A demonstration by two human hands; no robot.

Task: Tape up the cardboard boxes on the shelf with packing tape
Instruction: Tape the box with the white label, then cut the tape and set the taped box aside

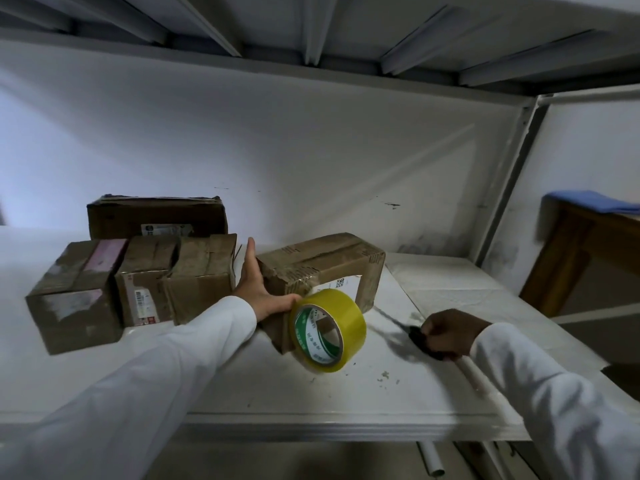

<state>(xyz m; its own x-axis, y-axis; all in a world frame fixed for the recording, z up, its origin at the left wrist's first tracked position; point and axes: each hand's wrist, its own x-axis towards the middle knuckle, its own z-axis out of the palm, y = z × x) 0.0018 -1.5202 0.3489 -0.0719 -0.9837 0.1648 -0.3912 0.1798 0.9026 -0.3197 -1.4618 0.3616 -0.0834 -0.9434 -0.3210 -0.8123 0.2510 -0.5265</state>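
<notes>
**Hand on the box, tape roll at its front corner**

My left hand [254, 292] lies flat against the left side of the cardboard box [322, 271], fingers straight and pointing to the back wall, thumb hooked along the box's front lower edge. The yellow tape roll [329, 330] stands on edge, tilted, right at the box's near corner, touching or just short of it; I can't tell which. It sits beside my thumb, and I can't say whether the thumb touches it.

My right hand [446, 332] is to the right of the box, well apart from it, fingers curled around a dark tool [420, 337] resting on the white shelf [346, 393]; its thin tip points back toward the box. What kind of tool it is, I can't make out.

Left of the box, a narrow gap holds my hand, and then comes a tight cluster of three other boxes [138, 285] with a fourth one [156, 216] behind them. Right of the box the shelf runs open to the metal upright [512, 181]. In front of the box, bare shelf reaches the front lip.
</notes>
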